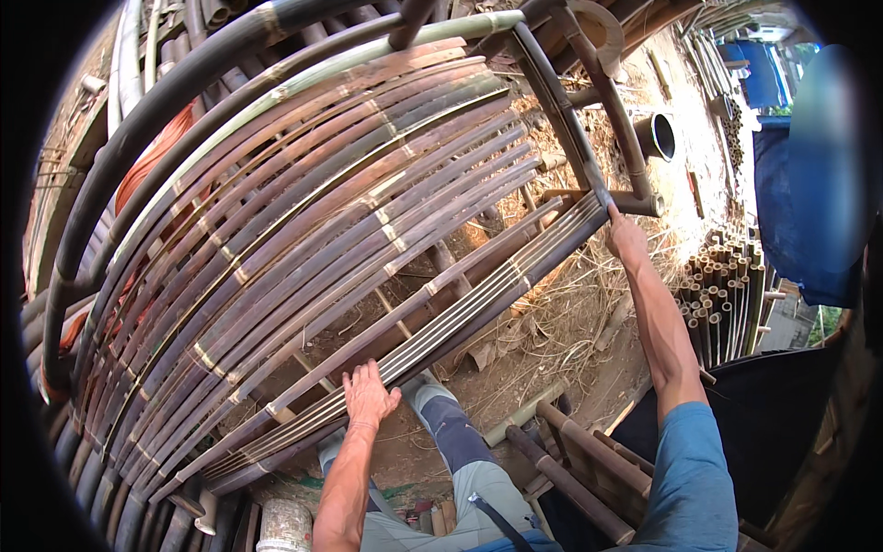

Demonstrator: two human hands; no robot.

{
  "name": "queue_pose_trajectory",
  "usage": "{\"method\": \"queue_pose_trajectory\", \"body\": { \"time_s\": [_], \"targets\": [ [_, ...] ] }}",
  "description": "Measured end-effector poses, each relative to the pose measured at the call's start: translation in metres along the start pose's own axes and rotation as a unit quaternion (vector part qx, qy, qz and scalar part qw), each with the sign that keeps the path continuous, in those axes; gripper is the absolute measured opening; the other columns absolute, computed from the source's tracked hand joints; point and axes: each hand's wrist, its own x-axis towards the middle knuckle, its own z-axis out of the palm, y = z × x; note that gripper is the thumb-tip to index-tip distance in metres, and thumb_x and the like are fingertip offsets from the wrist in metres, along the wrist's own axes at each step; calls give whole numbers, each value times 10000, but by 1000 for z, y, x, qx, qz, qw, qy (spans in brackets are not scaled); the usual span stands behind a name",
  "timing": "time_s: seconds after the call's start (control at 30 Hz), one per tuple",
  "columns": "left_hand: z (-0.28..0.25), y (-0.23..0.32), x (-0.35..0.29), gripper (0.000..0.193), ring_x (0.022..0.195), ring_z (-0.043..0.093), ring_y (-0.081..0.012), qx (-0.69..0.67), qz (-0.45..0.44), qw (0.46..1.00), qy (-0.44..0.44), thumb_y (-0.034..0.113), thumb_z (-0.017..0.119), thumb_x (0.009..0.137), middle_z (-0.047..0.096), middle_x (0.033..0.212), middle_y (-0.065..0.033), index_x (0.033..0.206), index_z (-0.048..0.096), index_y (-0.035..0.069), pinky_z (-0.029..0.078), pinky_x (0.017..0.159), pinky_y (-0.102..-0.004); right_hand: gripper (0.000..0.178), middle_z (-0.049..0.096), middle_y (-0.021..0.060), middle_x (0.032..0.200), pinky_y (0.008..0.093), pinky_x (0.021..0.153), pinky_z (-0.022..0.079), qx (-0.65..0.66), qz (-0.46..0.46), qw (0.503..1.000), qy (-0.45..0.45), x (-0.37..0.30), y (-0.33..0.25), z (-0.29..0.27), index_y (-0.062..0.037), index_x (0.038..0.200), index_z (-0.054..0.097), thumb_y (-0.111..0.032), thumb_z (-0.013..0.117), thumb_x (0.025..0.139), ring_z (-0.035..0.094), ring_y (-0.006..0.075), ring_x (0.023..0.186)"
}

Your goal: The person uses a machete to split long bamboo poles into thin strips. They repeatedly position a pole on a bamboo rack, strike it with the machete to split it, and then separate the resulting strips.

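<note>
A large bamboo bench frame lies before me, its seat laid with long dark split bamboo slats. Along the near edge a narrow bundle of thin slats, pale on their edges, runs beside a dark pole. My left hand rests across this bundle near its left part, fingers stretched over the slats and thumb apart. At the far right end, my right hand is closed at the slat ends by the frame's corner, thumb side pressed there; its other fingers are mostly hidden. One loose-looking slat lies between the bundle and the others.
Dark bamboo rails curve up at the left and back. An upright frame stands at the right. Cut poles are stacked beyond my right arm. Straw litters the ground. Bamboo pieces lie near my legs.
</note>
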Motion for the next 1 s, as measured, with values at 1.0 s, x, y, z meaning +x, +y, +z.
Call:
{"method": "queue_pose_trajectory", "body": {
  "time_s": [1.0],
  "targets": [
    [-80, -42, -32, 365, 794, 672, -305, 74, 60, 980, 176, 441, 568, 888, 662, 830, -136, 974, 560, 86, 531, 641, -443, 326, 571, 188, 1097, 462, 932, 411, 469, -198, 859, 47, -314, -139, -53, 8, 1023, 569, -71, 645, 715, 523, 375, 1068]
  ]
}}
